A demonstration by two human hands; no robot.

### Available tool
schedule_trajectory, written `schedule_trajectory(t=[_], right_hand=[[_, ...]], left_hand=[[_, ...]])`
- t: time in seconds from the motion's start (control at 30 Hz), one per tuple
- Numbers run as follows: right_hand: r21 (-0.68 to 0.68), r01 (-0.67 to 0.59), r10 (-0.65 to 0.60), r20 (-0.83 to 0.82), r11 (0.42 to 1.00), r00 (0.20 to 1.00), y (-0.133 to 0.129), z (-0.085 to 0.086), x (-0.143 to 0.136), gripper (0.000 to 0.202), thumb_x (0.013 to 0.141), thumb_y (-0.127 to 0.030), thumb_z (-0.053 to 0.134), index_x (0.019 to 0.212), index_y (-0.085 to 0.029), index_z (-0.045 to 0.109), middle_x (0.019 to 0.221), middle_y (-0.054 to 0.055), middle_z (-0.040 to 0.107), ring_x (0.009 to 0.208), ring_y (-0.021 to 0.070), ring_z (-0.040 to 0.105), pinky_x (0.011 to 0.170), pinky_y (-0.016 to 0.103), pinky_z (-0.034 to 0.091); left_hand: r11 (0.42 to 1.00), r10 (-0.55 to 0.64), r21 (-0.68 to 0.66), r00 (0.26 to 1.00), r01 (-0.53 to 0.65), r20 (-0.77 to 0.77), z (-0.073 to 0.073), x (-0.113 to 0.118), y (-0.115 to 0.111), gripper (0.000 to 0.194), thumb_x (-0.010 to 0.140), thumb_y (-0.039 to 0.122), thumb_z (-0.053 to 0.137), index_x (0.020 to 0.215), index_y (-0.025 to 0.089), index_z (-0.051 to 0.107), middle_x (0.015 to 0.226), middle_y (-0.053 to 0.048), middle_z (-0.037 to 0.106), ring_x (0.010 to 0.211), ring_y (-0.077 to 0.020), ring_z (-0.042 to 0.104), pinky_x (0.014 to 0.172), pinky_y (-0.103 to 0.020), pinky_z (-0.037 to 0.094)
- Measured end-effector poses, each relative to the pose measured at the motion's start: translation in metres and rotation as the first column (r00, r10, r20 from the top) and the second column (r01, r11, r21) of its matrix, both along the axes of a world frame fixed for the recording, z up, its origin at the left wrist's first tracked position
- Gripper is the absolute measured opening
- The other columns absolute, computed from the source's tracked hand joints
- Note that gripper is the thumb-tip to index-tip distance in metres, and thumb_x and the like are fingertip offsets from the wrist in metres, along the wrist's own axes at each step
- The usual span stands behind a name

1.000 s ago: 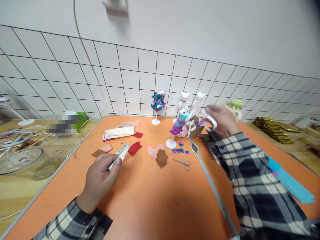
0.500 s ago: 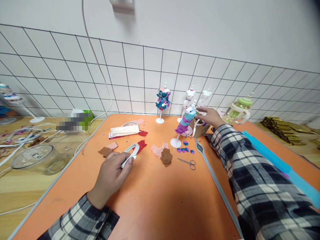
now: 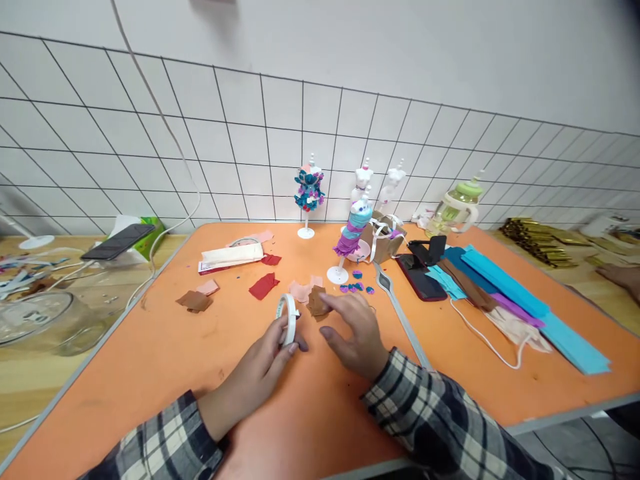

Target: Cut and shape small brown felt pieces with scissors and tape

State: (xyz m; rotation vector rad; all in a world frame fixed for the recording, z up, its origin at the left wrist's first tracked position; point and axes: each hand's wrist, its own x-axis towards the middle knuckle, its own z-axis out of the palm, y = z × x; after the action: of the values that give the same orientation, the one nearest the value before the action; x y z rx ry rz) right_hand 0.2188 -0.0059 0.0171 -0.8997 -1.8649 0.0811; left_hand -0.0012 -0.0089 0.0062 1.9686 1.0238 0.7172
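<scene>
My left hand (image 3: 265, 357) grips a roll of white tape (image 3: 289, 319), held upright above the orange table (image 3: 280, 427). Thumb and forefinger apart, my right hand (image 3: 357, 333) hovers just to the right of the roll with nothing seen in it. Beyond its fingertips lie brown paper pieces (image 3: 317, 304) and pink paper pieces (image 3: 301, 291). A red paper piece (image 3: 264, 286) rests past the tape. Farther back stands a small dress form (image 3: 353, 230) wrapped in blue and purple. Small purple and teal pieces (image 3: 356, 287) lie by its base.
Behind are a teal-decorated dress form (image 3: 309, 190), white dress forms (image 3: 364, 179) and a brown paper bag (image 3: 384, 243). To the right lie a phone (image 3: 423, 277), blue paper strips (image 3: 505, 280) and a green-lidded bottle (image 3: 457, 205). A clear container (image 3: 50, 313) lies left. Another person's hand (image 3: 623, 275) shows far right.
My right hand has come back from beside the wrapped dress form to near the tape. My left hand has moved right with the roll. The view has shifted to the right.
</scene>
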Motion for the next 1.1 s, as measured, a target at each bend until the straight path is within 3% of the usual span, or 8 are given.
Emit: schedule_trajectory(t=[0.17, 0.3, 0.37, 0.5, 0.6, 0.8, 0.9, 1.1], right_hand=[[0.026, -0.041, 0.041, 0.011, 0.999, 0.999, 0.0, -0.003, -0.01, 0.026, 0.091, -0.025, 0.063, 0.117, -0.022, 0.064, 0.098, 0.005, 0.073, 0.088, 0.0192, 0.063, 0.08, 0.036, 0.048], [0.064, -0.02, 0.019, 0.012, 0.998, 1.0, 0.003, -0.004, -0.006, 0.001, 0.089, -0.022, 0.067, 0.09, -0.022, 0.067, 0.084, 0.002, 0.073, 0.08, 0.0167, 0.061, 0.077, 0.033, 0.047], [0.055, 0.008, -0.01, 0.038, 0.998, 0.999, 0.002, -0.005, -0.005, 0.005, 0.088, -0.023, 0.068, 0.084, -0.021, 0.066, 0.08, 0.001, 0.072, 0.078, 0.017, 0.06, 0.075, 0.033, 0.045], [0.003, 0.05, -0.05, 0.164, 0.999, 0.985, 0.0, -0.008, -0.007, 0.008, 0.089, -0.024, 0.065, 0.082, -0.021, 0.066, 0.082, 0.002, 0.071, 0.081, 0.0187, 0.057, 0.076, 0.034, 0.042], [-0.026, 0.053, -0.046, 0.235, 0.998, 0.971, -0.002, -0.011, -0.011, 0.01, 0.091, -0.026, 0.062, 0.084, -0.02, 0.066, 0.084, 0.003, 0.07, 0.082, 0.0191, 0.056, 0.075, 0.034, 0.04], [0.034, 0.053, -0.059, 0.246, 0.998, 0.967, -0.004, -0.017, -0.018, 0.011, 0.093, -0.027, 0.06, 0.088, -0.021, 0.067, 0.08, 0.003, 0.069, 0.078, 0.0185, 0.053, 0.074, 0.035, 0.038], [0.041, -0.006, -0.004, 0.237, 0.999, 0.971, -0.005, -0.015, -0.016, 0.009, 0.091, -0.024, 0.06, 0.09, -0.022, 0.069, 0.079, 0.002, 0.069, 0.078, 0.0181, 0.054, 0.073, 0.035, 0.038], [-0.011, -0.131, 0.131, 0.04, 0.991, 0.991, -0.006, -0.006, -0.01, 0.015, 0.086, -0.017, 0.057, 0.09, -0.021, 0.071, 0.072, 0.001, 0.071, 0.065, 0.0144, 0.058, 0.064, 0.031, 0.042]], left_hand=[[0.987, -0.108, 0.107, 0.989, 0.119, -0.1, 0.001, 0.005, -0.004, 0.026, 0.1, 0.03, 0.041, 0.125, 0.023, 0.048, 0.106, -0.008, 0.07, 0.097, -0.0238, 0.064, 0.088, -0.037, 0.048], [0.993, -0.077, 0.081, 0.993, 0.084, -0.091, 0.004, 0.005, -0.006, 0.022, 0.098, 0.031, 0.046, 0.118, 0.023, 0.054, 0.1, -0.006, 0.071, 0.09, -0.0222, 0.066, 0.082, -0.034, 0.051], [0.999, -0.029, 0.019, 0.998, 0.03, -0.047, 0.001, 0.006, -0.006, 0.019, 0.095, 0.034, 0.054, 0.109, 0.023, 0.057, 0.093, -0.004, 0.071, 0.081, -0.0207, 0.066, 0.074, -0.031, 0.051], [0.978, 0.088, -0.197, 0.989, -0.064, 0.118, -0.007, 0.009, -0.002, 0.024, 0.086, 0.04, 0.067, 0.096, 0.022, 0.055, 0.076, 0.001, 0.066, 0.066, -0.017, 0.062, 0.064, -0.028, 0.049], [0.932, 0.098, -0.363, 0.953, 0.013, 0.286, -0.007, 0.013, 0.002, 0.031, 0.086, 0.047, 0.067, 0.093, 0.02, 0.054, 0.073, 0.001, 0.064, 0.069, -0.0171, 0.062, 0.067, -0.029, 0.048], [0.879, 0.17, -0.464, 0.836, 0.11, 0.521, -0.005, 0.017, 0.0, 0.043, 0.087, 0.045, 0.068, 0.122, 0.021, 0.059, 0.1, -0.006, 0.07, 0.091, -0.0194, 0.062, 0.084, -0.029, 0.046], [0.835, 0.226, -0.53, 0.784, 0.151, 0.579, -0.01, 0.018, 0.0, 0.049, 0.085, 0.04, 0.073, 0.128, 0.021, 0.057, 0.102, -0.007, 0.072, 0.093, -0.02, 0.065, 0.086, -0.03, 0.047], [0.843, 0.239, -0.527, 0.802, 0.108, 0.547, -0.007, 0.018, 0.002, 0.046, 0.081, 0.037, 0.077, 0.12, 0.02, 0.06, 0.095, -0.005, 0.072, 0.085, -0.0183, 0.066, 0.082, -0.03, 0.049]])
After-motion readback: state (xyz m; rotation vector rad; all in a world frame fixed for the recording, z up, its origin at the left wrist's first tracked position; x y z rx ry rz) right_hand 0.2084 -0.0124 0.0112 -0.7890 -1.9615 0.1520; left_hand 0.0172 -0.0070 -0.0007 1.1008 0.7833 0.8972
